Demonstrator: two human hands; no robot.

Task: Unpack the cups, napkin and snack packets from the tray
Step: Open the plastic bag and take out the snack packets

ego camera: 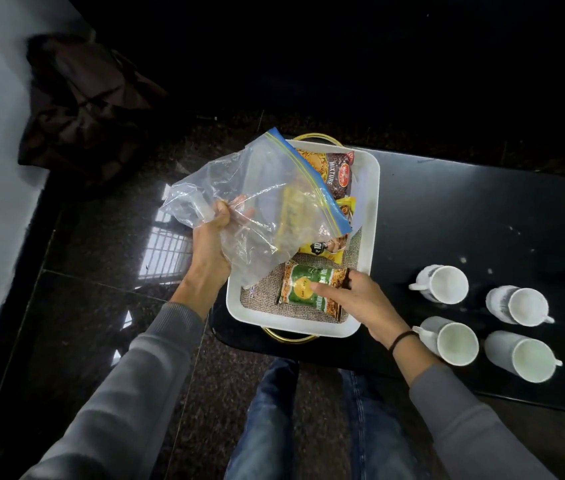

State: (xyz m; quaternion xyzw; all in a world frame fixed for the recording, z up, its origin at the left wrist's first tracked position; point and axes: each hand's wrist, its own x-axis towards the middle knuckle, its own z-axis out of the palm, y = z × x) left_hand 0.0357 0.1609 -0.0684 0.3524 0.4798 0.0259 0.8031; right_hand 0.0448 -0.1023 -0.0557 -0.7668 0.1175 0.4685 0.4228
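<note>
**A:** Where does the next packet lie from our hands?

**B:** The green snack packet (312, 289) lies flat on the burlap napkin (294, 311) at the near end of the white tray (372, 216), which sits at the left edge of the black counter (464, 209). Its long axis runs across the tray, left to right. Our right hand (360, 303) is the nearer one and already rests on it: the fingers (326, 287) are spread over the packet's right half, thumb at its far right corner. We cannot tell whether they have pinched it yet.

**A:** And our left hand?

**B:** Our left hand (213, 237) is raised over the tray's left rim, fist closed on a clear zip bag (267, 195) that hangs open-mouthed above more snack packets (338, 174) at the tray's far end.

**A:** The cups?

**B:** Four white cups (447, 284) stand upright on the counter, well right of the tray. We judge the cups done; packets and napkin remain.

**A:** Our right arm's pose?

**B:** It reaches in from the right, wrist over the tray's near right corner, palm down.
</note>
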